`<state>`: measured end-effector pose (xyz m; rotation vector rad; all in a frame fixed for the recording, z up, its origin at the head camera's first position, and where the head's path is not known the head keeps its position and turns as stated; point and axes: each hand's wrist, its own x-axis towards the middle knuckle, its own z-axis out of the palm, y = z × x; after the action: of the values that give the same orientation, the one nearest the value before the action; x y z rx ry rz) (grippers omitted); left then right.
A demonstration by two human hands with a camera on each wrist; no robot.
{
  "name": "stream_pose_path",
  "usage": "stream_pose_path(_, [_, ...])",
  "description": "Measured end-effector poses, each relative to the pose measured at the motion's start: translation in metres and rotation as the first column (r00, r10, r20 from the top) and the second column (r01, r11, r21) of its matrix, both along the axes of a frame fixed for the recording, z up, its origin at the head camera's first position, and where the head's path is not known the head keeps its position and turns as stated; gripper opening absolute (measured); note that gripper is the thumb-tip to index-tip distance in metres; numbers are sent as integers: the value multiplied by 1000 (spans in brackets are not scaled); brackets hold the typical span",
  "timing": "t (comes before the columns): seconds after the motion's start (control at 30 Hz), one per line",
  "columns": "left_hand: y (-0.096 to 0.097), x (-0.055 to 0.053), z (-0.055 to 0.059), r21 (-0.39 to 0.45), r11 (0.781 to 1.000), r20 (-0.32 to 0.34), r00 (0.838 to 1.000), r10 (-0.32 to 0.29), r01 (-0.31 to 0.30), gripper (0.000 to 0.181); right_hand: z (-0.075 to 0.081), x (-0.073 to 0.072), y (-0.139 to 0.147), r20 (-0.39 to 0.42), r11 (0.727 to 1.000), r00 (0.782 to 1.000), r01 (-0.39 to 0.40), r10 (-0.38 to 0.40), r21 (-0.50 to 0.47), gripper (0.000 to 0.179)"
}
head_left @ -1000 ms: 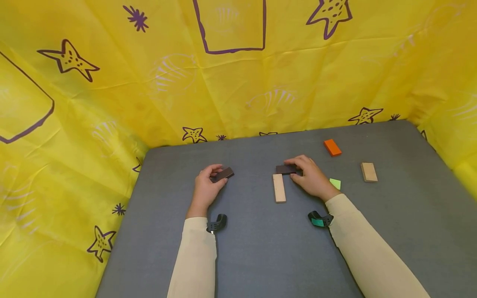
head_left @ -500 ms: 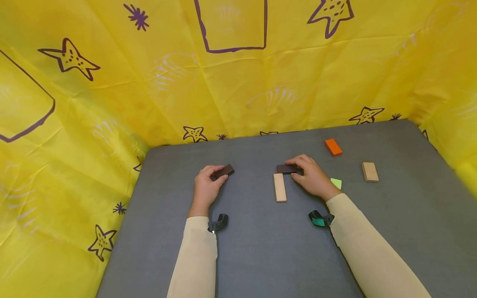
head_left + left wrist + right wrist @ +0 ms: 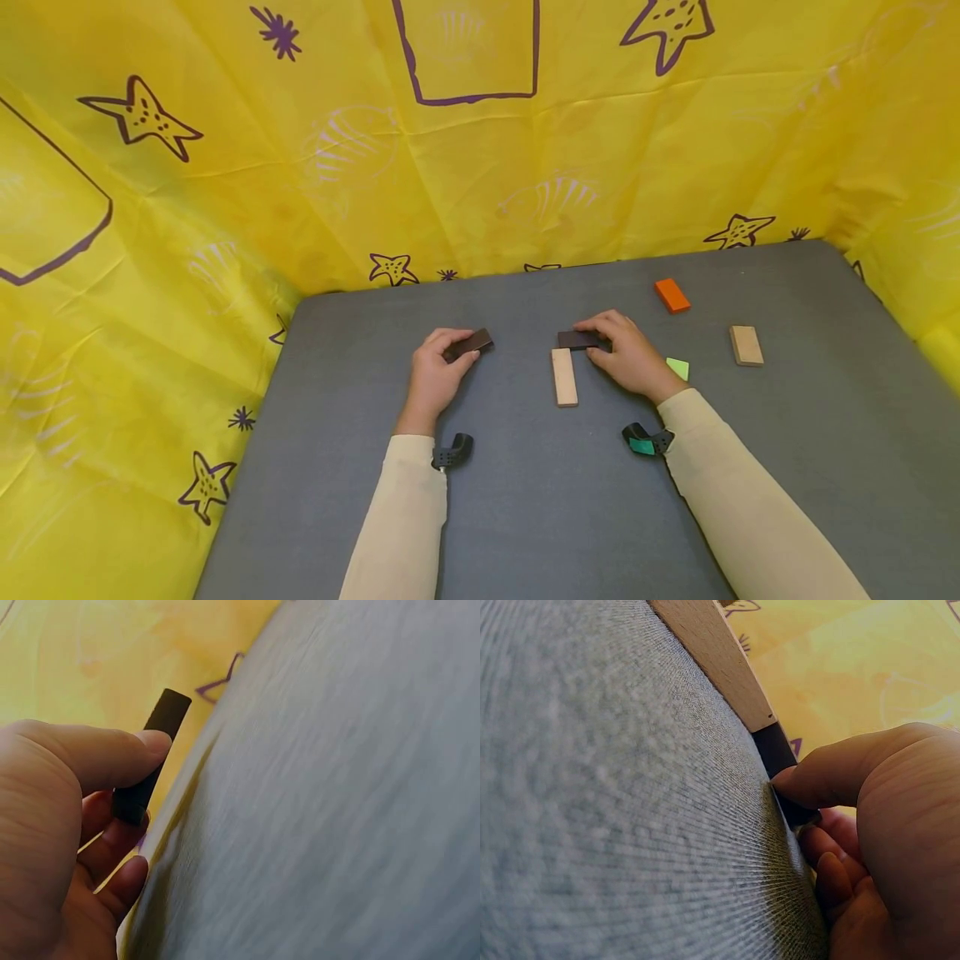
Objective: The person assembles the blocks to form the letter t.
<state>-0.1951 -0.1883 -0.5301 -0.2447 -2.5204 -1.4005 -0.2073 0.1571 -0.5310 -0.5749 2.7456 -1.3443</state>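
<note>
My left hand (image 3: 437,375) pinches a dark brown wooden block (image 3: 169,712) between thumb and fingers; in the left wrist view the block is seen above the grey cloth. To the right, my right hand (image 3: 626,358) holds a second dark block (image 3: 576,340) by its right end, thumb on the near side and fingers on the far side. That block lies on the cloth, crosswise at the far end of a pale wooden block (image 3: 565,377). In the right wrist view the pale block (image 3: 720,656) meets the dark block (image 3: 777,754) end to side.
An orange block (image 3: 672,296) lies at the back right of the grey table (image 3: 525,517). Farther right is a tan block (image 3: 746,346). A light green piece (image 3: 678,368) is partly hidden behind my right wrist. Yellow patterned cloth (image 3: 450,183) hangs behind and along the sides.
My left hand has moved to the right with its dark block, closer to the pale block. The right hand and its dark block have stayed in place.
</note>
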Motion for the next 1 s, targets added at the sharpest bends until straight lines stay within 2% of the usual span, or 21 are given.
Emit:
stream_pose_path(0.23, [25, 2, 0, -25, 997, -7, 997, -79, 79, 31, 1, 1, 0, 4, 1000, 1000, 1, -1, -1, 39])
stream_pose_path(0.4, [39, 1, 0, -43, 993, 12, 994, -109, 109, 31, 1, 0, 0, 7, 1000, 1000, 6, -6, 8, 38])
stream_pose_path(0.73, [50, -2, 0, -69, 989, 37, 991, -125, 127, 30, -1, -1, 0, 1, 1000, 1000, 9, -9, 7, 38])
stream_pose_path(1.0, [64, -10, -1, -76, 987, 78, 988, -137, 143, 31, -3, -1, 0, -2, 1000, 1000, 25, -25, 3, 37])
